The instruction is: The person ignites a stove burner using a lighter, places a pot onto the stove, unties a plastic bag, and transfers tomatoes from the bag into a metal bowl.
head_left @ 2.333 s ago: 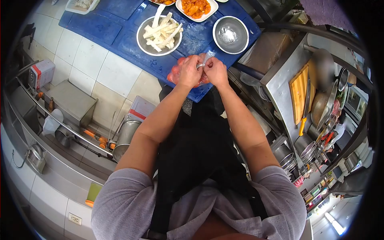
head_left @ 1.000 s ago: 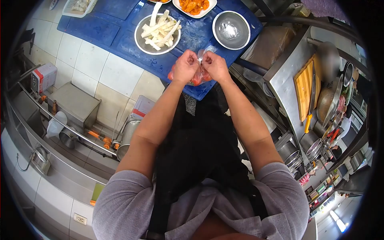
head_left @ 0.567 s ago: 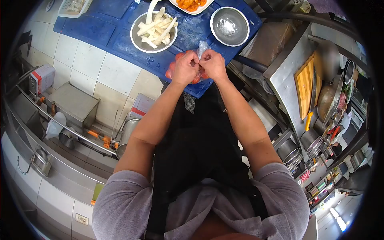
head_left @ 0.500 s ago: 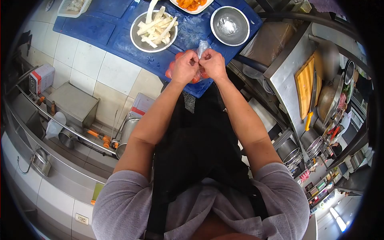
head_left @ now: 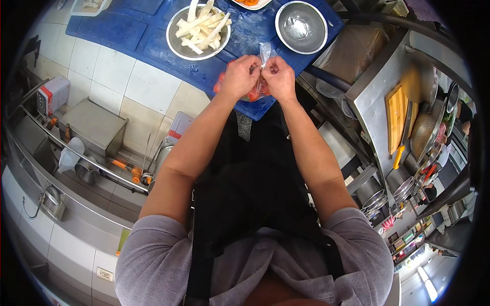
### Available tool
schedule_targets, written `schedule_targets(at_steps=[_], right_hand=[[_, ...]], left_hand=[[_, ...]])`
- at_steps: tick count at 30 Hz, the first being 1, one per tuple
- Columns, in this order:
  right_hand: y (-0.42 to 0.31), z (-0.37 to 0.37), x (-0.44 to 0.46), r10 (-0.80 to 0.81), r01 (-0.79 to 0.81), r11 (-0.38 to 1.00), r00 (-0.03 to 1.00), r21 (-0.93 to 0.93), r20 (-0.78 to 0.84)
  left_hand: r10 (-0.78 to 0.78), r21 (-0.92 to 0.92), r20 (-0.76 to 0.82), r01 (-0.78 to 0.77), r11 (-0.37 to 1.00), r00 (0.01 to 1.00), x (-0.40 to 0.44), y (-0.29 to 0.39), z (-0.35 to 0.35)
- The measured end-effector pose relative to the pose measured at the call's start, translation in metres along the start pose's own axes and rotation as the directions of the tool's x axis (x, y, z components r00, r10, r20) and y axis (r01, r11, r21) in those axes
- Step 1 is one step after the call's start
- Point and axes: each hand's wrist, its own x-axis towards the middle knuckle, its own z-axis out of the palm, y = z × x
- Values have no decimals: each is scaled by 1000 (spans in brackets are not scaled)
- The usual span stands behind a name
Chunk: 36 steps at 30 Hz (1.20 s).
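A clear plastic bag (head_left: 254,94) with round red things in it, possibly tomatoes, rests at the near corner of a blue table (head_left: 153,43). Its gathered neck stands up between my hands. My left hand (head_left: 240,77) is closed, thumb and fingers pinching the neck from the left. From the right my right hand (head_left: 279,77) pinches the same neck, its fingertips close to the left ones. Both hands hide much of the bag. Just beyond my left hand stands a metal bowl (head_left: 198,57) of pale peeled sticks. Another metal bowl (head_left: 301,26) sits beyond my right hand.
An orange food plate (head_left: 251,5) is partly cut off at the top, and a white basket (head_left: 91,7) stands at the far left. To the right, a steel counter (head_left: 370,97) carries a wooden cutting board (head_left: 395,120), a yellow-handled knife (head_left: 399,157) and pans.
The view has shifted slightly, so the tabletop things sit a little differently in it. Both hands stay on the bag's neck, with only small finger movements.
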Motion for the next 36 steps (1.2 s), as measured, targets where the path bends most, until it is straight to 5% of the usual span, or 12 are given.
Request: schedule_targets(at_steps=[5,7,11,15,18,20,24,31,36], right_hand=[[16,15,-3,119,-110,974,992,199,-33],[24,21,-3,216,-191,886,976,423,-13],[10,14,-3,303,-273,765,952,584,49],[10,0,1,222,-207,834,975,512,33],[-8,-22,2,122,-104,959,991,263,-51],[-16,-35,3,-288,288,954,958,-77,14],[-14,-36,7,-322,377,881,920,-286,224],[-3,-28,22,-272,321,911,939,-257,210],[-7,-22,18,-228,221,956,973,-195,-18]], left_hand=[[-87,-40,-92,84,996,992,-3,-2,8],[-124,-74,-86,118,990,989,-2,-3,8],[-182,-174,-19,176,969,983,1,-16,10],[-255,-260,75,265,928,964,2,-27,12],[-268,-273,84,281,920,960,0,-25,11],[-310,-292,79,320,901,947,0,-22,12],[-295,-279,67,302,911,953,0,-19,10],[-246,-231,119,268,935,962,4,-14,7],[-232,-113,107,243,963,967,5,-9,4]])
